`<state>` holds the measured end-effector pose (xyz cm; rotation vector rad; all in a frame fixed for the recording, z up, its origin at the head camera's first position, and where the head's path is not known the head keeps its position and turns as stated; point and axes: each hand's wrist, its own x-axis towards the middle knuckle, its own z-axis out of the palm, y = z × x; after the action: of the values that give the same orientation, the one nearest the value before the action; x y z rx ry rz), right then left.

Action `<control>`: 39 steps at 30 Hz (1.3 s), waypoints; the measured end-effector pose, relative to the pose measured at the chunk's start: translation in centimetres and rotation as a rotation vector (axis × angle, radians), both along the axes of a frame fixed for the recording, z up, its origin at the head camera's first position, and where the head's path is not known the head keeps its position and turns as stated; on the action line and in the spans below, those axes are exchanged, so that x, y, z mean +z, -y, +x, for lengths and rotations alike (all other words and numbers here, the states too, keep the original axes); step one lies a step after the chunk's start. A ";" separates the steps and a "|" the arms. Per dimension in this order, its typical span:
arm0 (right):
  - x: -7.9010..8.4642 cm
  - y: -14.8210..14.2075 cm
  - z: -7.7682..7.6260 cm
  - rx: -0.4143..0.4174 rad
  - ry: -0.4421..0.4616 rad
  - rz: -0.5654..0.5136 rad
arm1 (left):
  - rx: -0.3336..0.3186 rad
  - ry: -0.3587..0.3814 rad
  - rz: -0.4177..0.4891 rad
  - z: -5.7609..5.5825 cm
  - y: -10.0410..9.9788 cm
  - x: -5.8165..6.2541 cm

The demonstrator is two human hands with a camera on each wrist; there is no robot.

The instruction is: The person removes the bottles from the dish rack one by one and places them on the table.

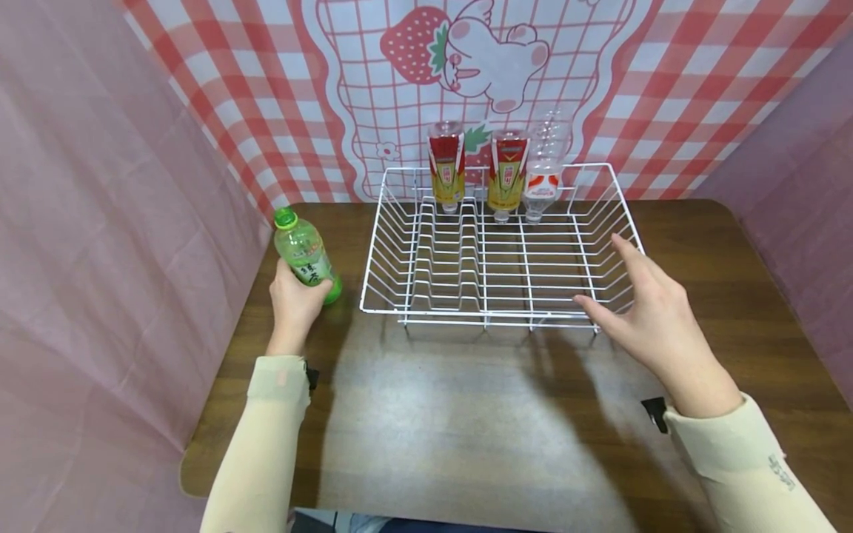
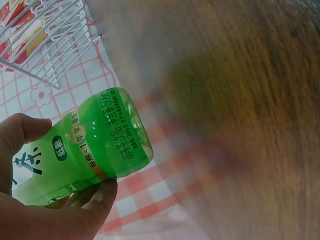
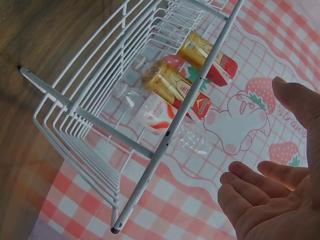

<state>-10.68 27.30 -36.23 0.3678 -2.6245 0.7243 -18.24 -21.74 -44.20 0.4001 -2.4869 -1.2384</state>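
Note:
My left hand [image 1: 295, 300] grips a green plastic bottle [image 1: 306, 255] round its middle, left of the white wire dish rack [image 1: 485, 317]. In the left wrist view the base of the bottle [image 2: 115, 132] faces the camera, with thumb and fingers on opposite sides. My right hand [image 1: 656, 314] is held over the rack's front right corner, thumb and fingers apart, nothing between them. Along the rack's back stand two red-and-yellow labelled bottles [image 1: 446, 164] and a clear bottle [image 1: 543, 174], all upside down with their necks lowest.
The rack stands on a brown wooden table [image 1: 466, 414]. Behind it hangs a red-and-white checked cloth [image 1: 640, 111] with a strawberry print. Pinkish curtains [image 1: 100, 259] hang at the left and right sides.

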 end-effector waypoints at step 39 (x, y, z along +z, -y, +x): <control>-0.6 -0.5 0.0 -0.046 0.028 0.015 | 0.014 0.028 -0.003 -0.3 0.5 -1.8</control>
<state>-10.67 27.80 -36.86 0.3030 -2.6568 0.7006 -18.53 -22.21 -45.98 0.4361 -2.5048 -1.2324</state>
